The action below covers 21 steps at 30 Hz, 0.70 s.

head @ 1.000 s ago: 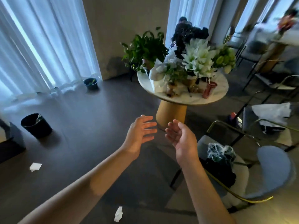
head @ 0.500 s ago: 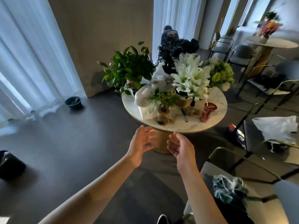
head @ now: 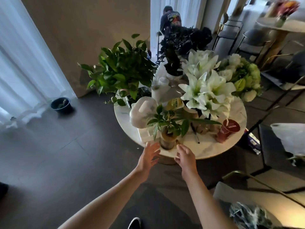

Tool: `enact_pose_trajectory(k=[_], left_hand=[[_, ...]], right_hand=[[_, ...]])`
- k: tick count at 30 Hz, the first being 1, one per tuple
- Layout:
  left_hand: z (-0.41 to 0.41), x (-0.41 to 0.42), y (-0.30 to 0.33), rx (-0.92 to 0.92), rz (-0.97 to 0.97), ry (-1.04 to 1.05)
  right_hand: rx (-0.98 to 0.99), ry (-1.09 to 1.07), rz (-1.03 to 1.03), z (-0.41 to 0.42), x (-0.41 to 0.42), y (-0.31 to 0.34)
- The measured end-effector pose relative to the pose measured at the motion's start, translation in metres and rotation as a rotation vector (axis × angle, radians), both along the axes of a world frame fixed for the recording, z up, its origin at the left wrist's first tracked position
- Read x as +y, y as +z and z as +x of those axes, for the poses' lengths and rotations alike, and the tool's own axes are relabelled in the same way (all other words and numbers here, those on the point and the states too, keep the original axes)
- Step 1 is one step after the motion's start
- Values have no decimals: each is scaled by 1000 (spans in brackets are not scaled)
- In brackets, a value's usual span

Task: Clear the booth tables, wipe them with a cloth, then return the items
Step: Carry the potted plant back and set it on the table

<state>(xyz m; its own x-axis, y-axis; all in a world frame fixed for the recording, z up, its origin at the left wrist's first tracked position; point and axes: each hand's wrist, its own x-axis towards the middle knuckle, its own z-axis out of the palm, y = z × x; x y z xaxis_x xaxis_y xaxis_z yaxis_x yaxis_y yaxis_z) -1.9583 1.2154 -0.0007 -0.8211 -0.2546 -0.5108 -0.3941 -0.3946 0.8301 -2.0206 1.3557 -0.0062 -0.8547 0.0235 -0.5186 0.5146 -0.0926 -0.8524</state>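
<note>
I have come up close to the round white marble tabletop [head: 206, 149] now. My left hand [head: 148, 157] and right hand [head: 185, 156] reach with fingers apart for the small leafy plant in a glass jar [head: 167, 138], so clearing can start.

Soft daylight comes through the sheer curtains [head: 24, 63] at far left, blown out to a bluish white. The room is otherwise dim, and the dark floor [head: 69, 156] carries a dull sheen. The white lilies [head: 206, 90] stand bright against murky foliage. Wide-angle distortion bends the edges, the far right corner is smeared, and the whole picture is slightly soft.
</note>
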Motion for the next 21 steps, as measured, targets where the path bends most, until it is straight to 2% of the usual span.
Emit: enact_pose_trajectory(k=[6, 10, 16, 21], left_hand=[[-47, -5, -53, -103, 40, -130], [-70, -6, -78, -54, -3, -75], [-96, -9, -98, -7, -58, -107], [-94, -11, -85, 34, -181, -209]], right_hand=[[-49, -113, 37, -39, -30, -42], [18, -48, 63, -56, -45, -57], [-84, -23, -12, -74, -56, -76], [74, -38, 115, -69, -54, -90]])
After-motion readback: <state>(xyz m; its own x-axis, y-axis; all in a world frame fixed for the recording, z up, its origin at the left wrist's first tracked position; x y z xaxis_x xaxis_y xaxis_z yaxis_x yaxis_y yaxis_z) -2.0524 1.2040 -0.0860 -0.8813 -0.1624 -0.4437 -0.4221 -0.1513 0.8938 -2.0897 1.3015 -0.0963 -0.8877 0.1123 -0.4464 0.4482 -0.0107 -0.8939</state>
